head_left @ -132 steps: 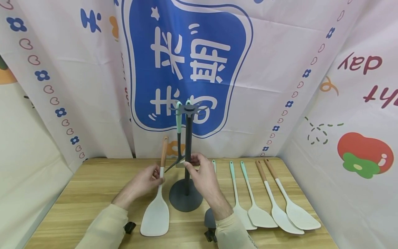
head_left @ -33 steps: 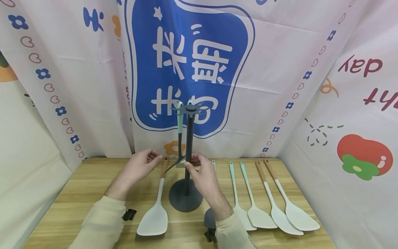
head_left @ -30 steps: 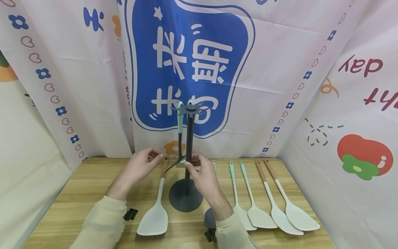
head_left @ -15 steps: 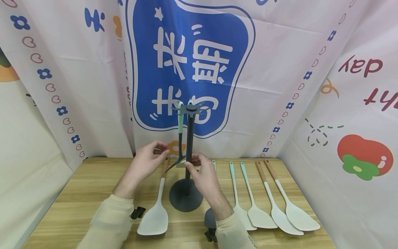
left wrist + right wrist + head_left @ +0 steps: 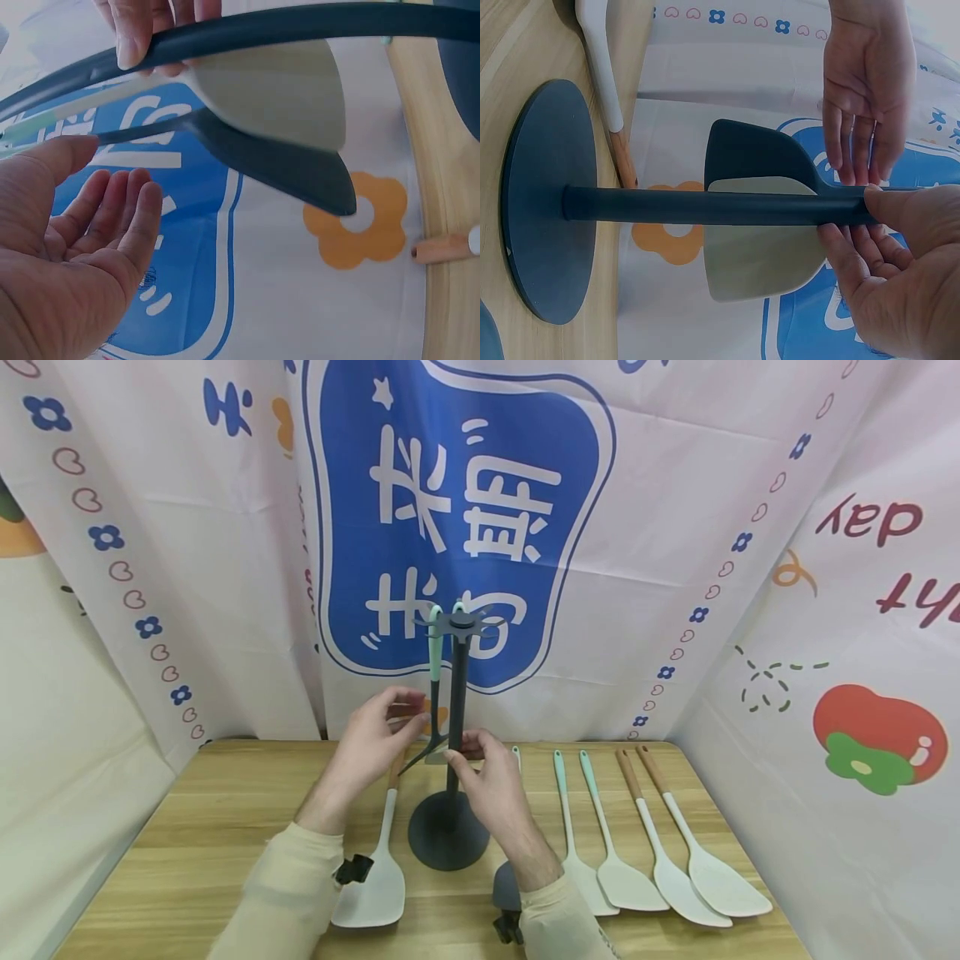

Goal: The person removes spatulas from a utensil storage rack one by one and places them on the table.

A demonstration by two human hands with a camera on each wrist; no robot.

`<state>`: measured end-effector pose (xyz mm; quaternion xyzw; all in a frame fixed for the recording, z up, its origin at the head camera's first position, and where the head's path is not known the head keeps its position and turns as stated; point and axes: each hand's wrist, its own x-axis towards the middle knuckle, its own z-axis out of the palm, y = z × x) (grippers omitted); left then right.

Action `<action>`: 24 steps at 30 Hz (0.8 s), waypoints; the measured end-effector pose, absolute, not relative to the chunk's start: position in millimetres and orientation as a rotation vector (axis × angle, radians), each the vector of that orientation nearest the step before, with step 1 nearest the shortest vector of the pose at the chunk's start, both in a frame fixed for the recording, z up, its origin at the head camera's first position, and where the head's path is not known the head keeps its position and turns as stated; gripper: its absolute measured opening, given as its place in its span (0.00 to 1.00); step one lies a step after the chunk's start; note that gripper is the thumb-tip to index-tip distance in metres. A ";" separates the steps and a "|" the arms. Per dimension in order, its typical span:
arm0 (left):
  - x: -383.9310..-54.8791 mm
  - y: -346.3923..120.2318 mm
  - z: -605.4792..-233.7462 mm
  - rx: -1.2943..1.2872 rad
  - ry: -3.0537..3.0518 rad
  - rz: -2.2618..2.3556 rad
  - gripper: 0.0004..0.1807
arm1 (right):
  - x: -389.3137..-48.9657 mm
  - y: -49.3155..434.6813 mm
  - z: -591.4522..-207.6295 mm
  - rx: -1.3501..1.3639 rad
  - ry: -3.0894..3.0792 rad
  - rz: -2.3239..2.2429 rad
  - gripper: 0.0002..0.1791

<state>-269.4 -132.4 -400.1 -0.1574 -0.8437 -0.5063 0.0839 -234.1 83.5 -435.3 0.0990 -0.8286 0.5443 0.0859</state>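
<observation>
My right hand (image 5: 495, 789) grips the dark pole of the utensil stand (image 5: 448, 847), thumb in front and fingers behind. Two turners with mint handles hang from the stand's top: a dark turner (image 5: 289, 169) and a pale one (image 5: 277, 94), its blade overlapping the dark blade. At the dark turner's shaft, my left hand (image 5: 375, 739) is raised with its fingers loosely bent; thumb and shaft overlap in the left wrist view, and whether they touch is unclear. Below this hand, a white turner with a wooden handle (image 5: 378, 889) lies on the table, left of the stand.
Several pale turners (image 5: 633, 885) with mint or wooden handles lie on the right of the wooden table (image 5: 187, 827). Beside the right wrist is a dark turner blade (image 5: 506, 887), partly covered by the arm. Printed cloth (image 5: 622, 635) hangs behind.
Earlier, my left hand held the white wooden-handled turner; it was then laid on the table and released. The left hand has since moved up and right to the hanging turner. The right hand stays put.
</observation>
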 end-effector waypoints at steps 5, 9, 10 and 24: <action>-272.4 -124.2 -399.9 -0.469 -2.490 -1.569 0.23 | -234.5 83.6 -435.3 0.289 -2.476 1.617 0.15; -273.4 -119.4 -399.3 -0.475 -2.482 -1.592 0.23 | -234.8 83.8 -435.6 0.289 -2.474 1.617 0.15; -273.6 -118.2 -399.0 -0.478 -2.478 -1.593 0.23 | -234.8 83.9 -435.7 0.290 -2.474 1.617 0.15; -274.5 -110.2 -395.9 -0.488 -2.475 -1.597 0.19 | -235.1 84.3 -436.0 0.291 -2.477 1.615 0.15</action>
